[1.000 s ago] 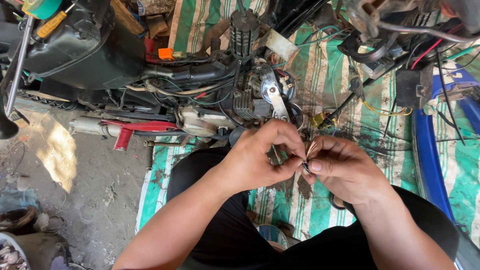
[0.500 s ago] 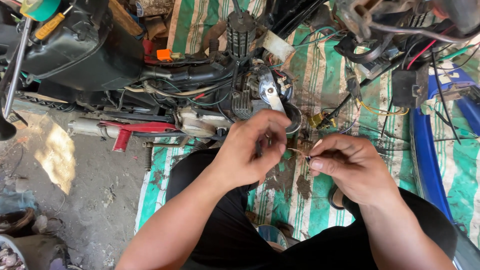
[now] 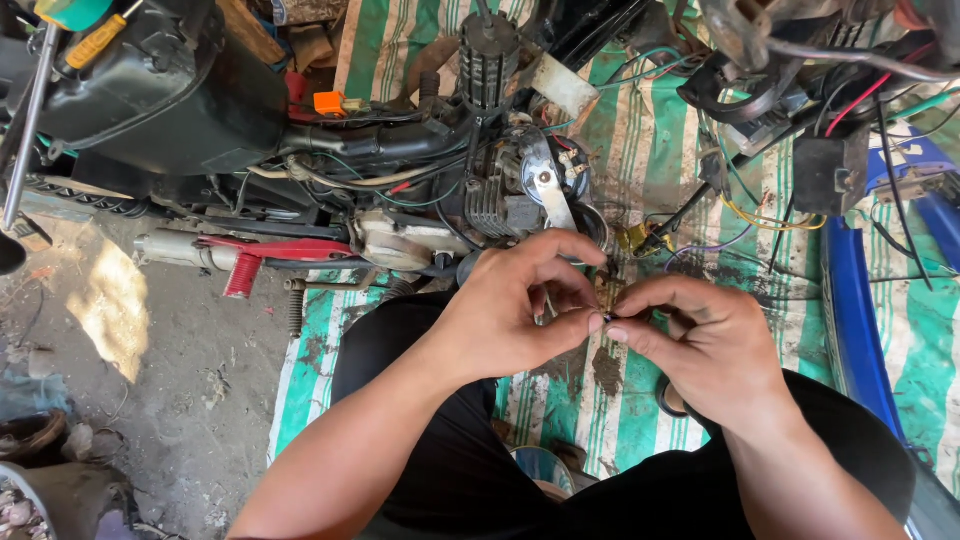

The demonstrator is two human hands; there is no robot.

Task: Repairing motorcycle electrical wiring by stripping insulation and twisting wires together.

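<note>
My left hand [image 3: 520,305] and my right hand [image 3: 700,340] meet fingertip to fingertip over my lap. Between the pinching thumbs and forefingers sits a tiny dark part [image 3: 607,318], too small to tell what it is. Both hands grip it together. Just beyond them lies a dismantled motorbike engine [image 3: 500,190] with cooling fins and a silver bracket, on a green and white striped tarp [image 3: 640,150]. My knees in black trousers frame the hands below.
A black bike body [image 3: 150,100] with a red footpeg [image 3: 245,272] lies at the left. Loose wires and black electrical parts [image 3: 830,170] hang at the upper right. A blue plastic panel [image 3: 855,320] lies at the right. Bare dirt ground [image 3: 120,330] spreads at the left.
My hands have stayed over my lap; the fingertips, a little apart half a second ago, have come together on the small part.
</note>
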